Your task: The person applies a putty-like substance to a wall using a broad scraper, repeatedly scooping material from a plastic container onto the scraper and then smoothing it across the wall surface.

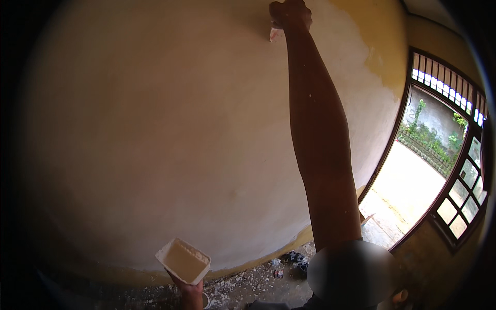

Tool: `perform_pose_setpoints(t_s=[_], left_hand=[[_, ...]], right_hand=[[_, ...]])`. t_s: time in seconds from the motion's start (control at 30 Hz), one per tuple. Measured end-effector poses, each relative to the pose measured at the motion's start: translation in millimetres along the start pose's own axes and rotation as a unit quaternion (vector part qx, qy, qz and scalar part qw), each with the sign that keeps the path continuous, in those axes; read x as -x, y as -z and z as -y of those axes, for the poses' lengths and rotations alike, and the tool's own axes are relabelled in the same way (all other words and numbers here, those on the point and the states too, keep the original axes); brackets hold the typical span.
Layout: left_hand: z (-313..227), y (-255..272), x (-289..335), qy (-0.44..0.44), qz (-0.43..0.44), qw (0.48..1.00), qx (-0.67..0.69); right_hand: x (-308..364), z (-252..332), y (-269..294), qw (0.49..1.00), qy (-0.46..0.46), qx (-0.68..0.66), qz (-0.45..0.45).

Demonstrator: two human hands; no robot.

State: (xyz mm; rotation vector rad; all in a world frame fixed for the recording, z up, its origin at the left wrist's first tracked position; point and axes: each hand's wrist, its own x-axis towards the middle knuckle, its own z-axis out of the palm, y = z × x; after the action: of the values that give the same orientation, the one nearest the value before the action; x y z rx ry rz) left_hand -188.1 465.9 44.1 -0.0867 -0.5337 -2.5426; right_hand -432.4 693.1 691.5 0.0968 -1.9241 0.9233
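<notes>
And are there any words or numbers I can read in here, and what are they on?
None can be read.
White piece at the right hand: reddish marks, too small to make out.
Grey wall outside the doorway: faint dark marks, too blurred to tell if they are writing.
White tub in the left hand: no writing shows.

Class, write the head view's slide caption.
Left hand holding a rectangular whitish tub, right hand raised with a partly hidden whitish tool at a pale, yellow-edged wall.
</notes>
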Motion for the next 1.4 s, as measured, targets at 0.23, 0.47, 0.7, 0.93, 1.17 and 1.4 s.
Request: perform_pose_setpoints(t_s=[0.23,0.47,0.7,0.93,1.17,1.4], left_hand=[[1.7,-22.5,16.7,-0.138,-0.018,0.942,-0.305],[14.0,-12.7,29.1,-0.083,-0.010,0.979,-0.186],[2.1,-74.6,18.1,0.004,-0.032,0.998,0.053],[-4.5,-72.6,14.3,0.034,-0.083,0.991,0.097],[1.5,-74.9,16.5,0.024,-0.090,0.993,0.073],[0.8,-55.3,16.5,0.010,-0.023,0.996,0.082]], right_hand=[[-33.0,93.5,-12.6,0.992,0.003,-0.127,-0.005],[-48.4,97.4,4.2,0.961,0.019,-0.223,-0.164],[15.8,-72.4,-76.7,0.766,0.528,0.282,-0.234],[59.3,-55.6,24.6,0.950,0.270,0.148,-0.052],[-41.9,-11.5,31.1,0.971,0.140,0.169,-0.096],[57.7,112.0,-53.2,0.929,0.355,0.091,0.046]])
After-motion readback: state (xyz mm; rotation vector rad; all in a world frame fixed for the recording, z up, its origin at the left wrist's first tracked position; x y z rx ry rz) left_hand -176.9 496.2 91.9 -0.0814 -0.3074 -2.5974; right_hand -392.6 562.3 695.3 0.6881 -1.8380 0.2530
